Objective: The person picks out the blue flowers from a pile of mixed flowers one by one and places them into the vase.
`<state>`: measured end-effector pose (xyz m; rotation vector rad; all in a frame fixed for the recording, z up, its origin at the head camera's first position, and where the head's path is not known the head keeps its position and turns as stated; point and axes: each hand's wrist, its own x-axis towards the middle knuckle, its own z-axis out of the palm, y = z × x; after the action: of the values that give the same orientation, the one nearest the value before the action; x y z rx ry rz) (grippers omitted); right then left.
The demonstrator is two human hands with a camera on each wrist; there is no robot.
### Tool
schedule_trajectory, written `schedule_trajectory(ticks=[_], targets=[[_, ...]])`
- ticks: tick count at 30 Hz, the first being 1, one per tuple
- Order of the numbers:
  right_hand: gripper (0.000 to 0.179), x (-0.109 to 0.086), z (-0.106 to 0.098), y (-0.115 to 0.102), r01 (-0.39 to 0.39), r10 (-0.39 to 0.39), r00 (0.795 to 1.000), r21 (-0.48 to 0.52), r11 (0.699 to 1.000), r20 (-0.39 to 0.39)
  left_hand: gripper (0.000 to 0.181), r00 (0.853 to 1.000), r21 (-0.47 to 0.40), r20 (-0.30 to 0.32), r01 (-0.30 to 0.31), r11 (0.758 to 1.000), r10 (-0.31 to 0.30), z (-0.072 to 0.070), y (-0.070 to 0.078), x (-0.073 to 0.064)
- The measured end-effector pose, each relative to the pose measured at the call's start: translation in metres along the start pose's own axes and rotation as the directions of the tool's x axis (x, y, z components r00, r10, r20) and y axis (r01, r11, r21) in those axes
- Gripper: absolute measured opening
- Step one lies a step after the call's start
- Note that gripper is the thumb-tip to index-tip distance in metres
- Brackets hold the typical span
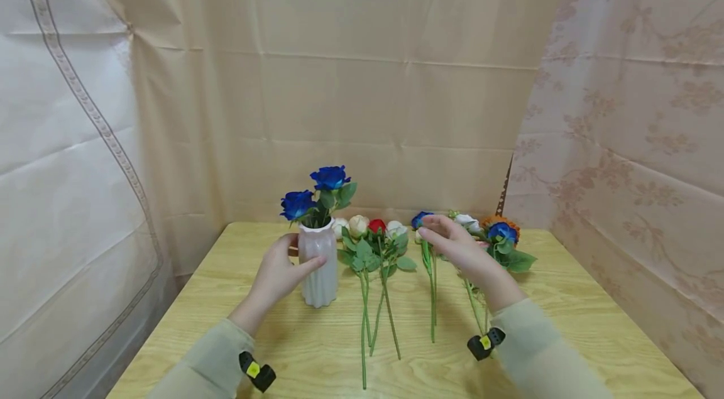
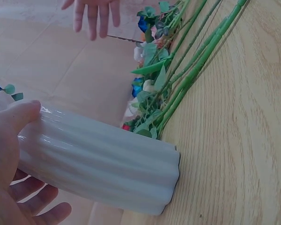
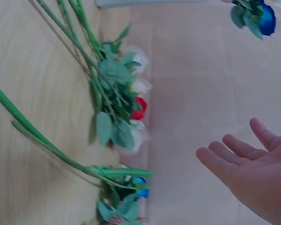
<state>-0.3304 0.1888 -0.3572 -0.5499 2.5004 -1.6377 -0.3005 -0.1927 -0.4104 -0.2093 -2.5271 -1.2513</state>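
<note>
A white fluted vase (image 1: 319, 267) stands upright at the left of the table with two blue roses (image 1: 330, 178) in its mouth. My left hand (image 1: 279, 273) holds the vase from its left side. In the left wrist view the thumb (image 2: 25, 112) lies along the vase's glossy wall, while the other fingers curve round its far side. My right hand (image 1: 458, 248) hovers over the flowers at the right. Its fingers are spread and slightly bent, with nothing in them, as the right wrist view also shows. Below it lie green stems and a blue flower (image 1: 421, 218).
White and cream roses (image 1: 359, 226) and a red rose (image 1: 376, 225) lie mid-table, stems toward me. At the right lie a white flower (image 1: 468, 222), another blue rose (image 1: 503, 232) and an orange flower. A beige cloth (image 1: 384, 97) hangs behind the wooden table (image 1: 271, 336).
</note>
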Motion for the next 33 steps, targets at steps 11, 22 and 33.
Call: schedule_trajectory(ticks=[11, 22, 33], targets=[[0.076, -0.011, -0.026, -0.014, 0.055, -0.069, 0.994, -0.16, 0.986, -0.084, 0.081, 1.0, 0.001, 0.002, 0.0, 1.0, 0.0, -0.001, 0.001, -0.001], [0.082, -0.013, -0.027, -0.013, 0.079, -0.114, 0.987, -0.27, 0.959, -0.117, 0.081, 1.0, -0.004, -0.002, -0.009, 1.0, 0.009, -0.001, 0.002, -0.001], [0.088, -0.011, -0.03, -0.005, 0.037, -0.067, 0.988, -0.205, 0.978, -0.142, 0.082, 1.0, -0.005, 0.0, 0.006, 1.0, -0.006, 0.0, 0.002, 0.0]])
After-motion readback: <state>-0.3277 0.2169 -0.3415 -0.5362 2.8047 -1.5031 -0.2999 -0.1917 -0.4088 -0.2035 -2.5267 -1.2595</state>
